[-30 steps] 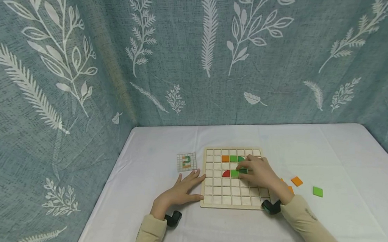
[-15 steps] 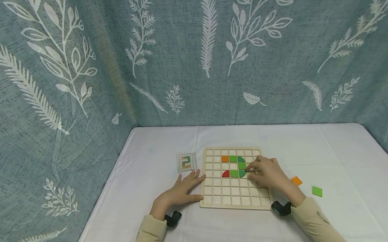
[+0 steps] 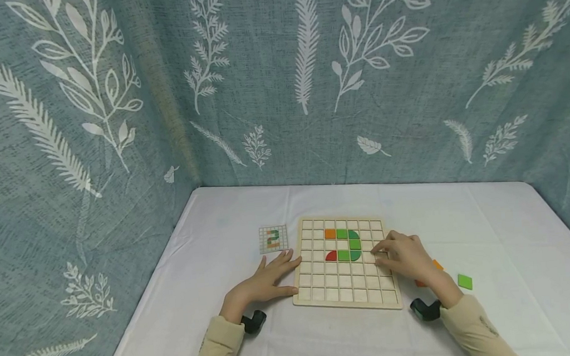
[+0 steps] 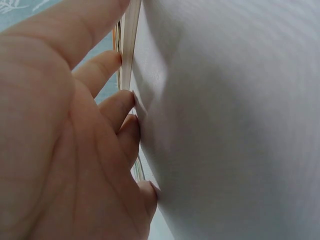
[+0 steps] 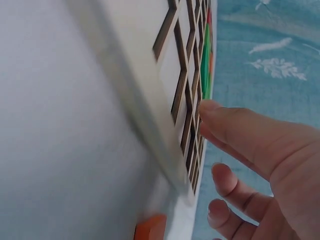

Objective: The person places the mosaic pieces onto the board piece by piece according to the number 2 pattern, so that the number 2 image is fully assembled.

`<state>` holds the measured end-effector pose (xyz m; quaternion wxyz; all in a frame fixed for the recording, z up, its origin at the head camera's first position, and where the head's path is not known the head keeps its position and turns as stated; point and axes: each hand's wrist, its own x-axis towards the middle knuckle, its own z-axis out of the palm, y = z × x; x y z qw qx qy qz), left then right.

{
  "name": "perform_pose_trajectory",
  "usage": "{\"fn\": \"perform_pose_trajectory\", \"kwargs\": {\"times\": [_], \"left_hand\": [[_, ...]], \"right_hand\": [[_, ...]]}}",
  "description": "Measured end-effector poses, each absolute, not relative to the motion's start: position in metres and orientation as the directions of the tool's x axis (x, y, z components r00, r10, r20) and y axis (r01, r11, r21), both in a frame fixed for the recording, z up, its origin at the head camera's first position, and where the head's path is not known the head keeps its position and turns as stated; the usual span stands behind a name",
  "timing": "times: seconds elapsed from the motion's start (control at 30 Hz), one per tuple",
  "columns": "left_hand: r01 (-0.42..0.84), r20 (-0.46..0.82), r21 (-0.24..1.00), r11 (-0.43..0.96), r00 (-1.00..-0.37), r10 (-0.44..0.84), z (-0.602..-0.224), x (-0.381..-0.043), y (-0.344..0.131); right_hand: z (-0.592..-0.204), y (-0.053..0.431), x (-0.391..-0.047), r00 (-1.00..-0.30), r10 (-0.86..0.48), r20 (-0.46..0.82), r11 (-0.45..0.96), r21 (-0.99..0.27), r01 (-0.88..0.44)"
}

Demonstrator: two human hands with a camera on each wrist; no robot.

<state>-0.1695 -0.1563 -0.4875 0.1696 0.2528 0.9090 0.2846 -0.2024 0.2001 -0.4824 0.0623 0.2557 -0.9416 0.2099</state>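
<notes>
A wooden grid board (image 3: 345,280) lies on the white table. Set in its cells are an orange square tile (image 3: 330,233), green square tiles (image 3: 354,244), dark green quarter-round tiles (image 3: 355,255) and a red quarter-round tile (image 3: 331,256). My left hand (image 3: 264,282) rests at the board's left edge, fingers spread, with fingertips and thumb touching its rim. Over the right-hand cells is my right hand (image 3: 405,257), fingers loosely bent. No tile shows between its thumb and fingers in the right wrist view, where the thumb (image 5: 240,125) appears beside the grid.
A small pattern card (image 3: 272,239) with a coloured figure on a grid lies beyond my left hand. Right of the board are a loose green tile (image 3: 465,281) and orange tiles (image 3: 438,265), partly hidden by my right wrist. A leaf-patterned curtain (image 3: 278,89) stands behind the table.
My right hand has drawn away to the right from the tiles, uncovering the green square and dark green quarter-rounds in the right column. My left hand has stayed put.
</notes>
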Motion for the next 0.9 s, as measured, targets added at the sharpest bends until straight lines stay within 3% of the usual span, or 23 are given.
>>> {"fn": "perform_pose_trajectory", "kwargs": {"times": [0.43,0.9], "left_hand": [[0.398,-0.090,0.658,0.639,-0.801,0.592,-0.486,-0.167,-0.159],[0.361,-0.162,0.612,0.704,-0.814,0.558,-0.487,-0.169,-0.156]], "right_hand": [[-0.482,0.226,-0.194,-0.870,-0.438,0.226,0.797,-0.351,-0.492],[-0.483,0.247,-0.186,-0.895,-0.387,0.223,0.818,-0.364,-0.445]]}}
